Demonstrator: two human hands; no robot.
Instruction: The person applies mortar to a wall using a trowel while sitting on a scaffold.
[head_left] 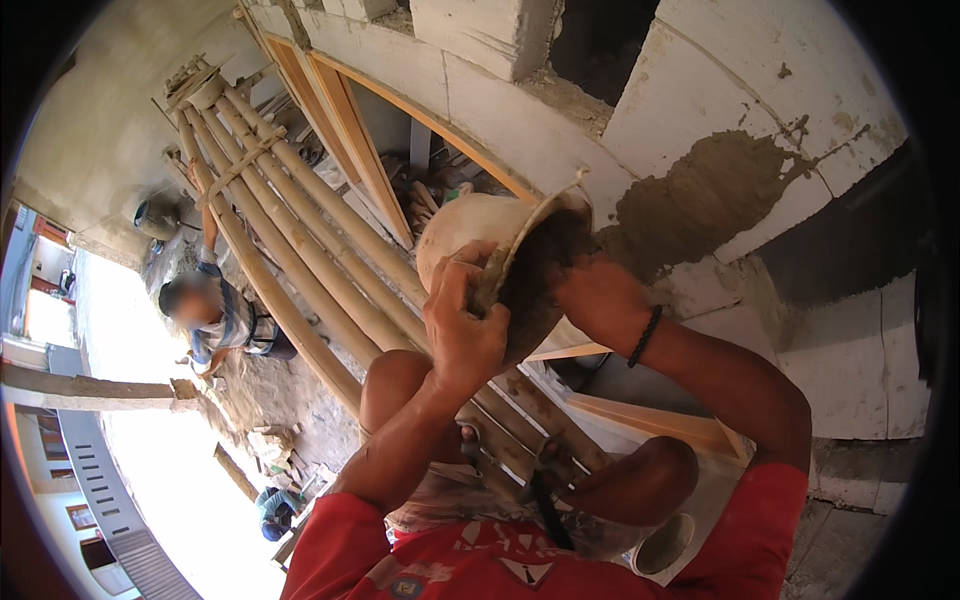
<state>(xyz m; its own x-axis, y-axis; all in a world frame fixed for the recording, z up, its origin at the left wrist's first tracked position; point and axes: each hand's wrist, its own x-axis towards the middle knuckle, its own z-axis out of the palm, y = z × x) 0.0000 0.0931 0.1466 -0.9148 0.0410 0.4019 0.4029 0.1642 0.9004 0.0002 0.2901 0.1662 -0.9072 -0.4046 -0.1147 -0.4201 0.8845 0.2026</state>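
Observation:
A pale, mortar-stained bucket [458, 225] is tipped on its side at the centre, its mouth toward the right and dark material inside. My left hand [462, 325] is closed on the bucket's near rim, where grey mortar sticks. My right hand [598, 298] reaches into the bucket's mouth; its fingertips are hidden in the shadow there. Just beyond, a rough patch of grey mortar [700, 205] covers part of the white block wall [840, 360]. My bare knees and sandalled feet are below, over bamboo poles [325, 290].
The bamboo platform stretches to the upper left. A person [225, 315] stands beside it with an arm raised; another person in blue [275, 510] bends at lower left. Wooden frames [340, 110], dark wall openings, a lower bucket [665, 545] and rubble surround the work.

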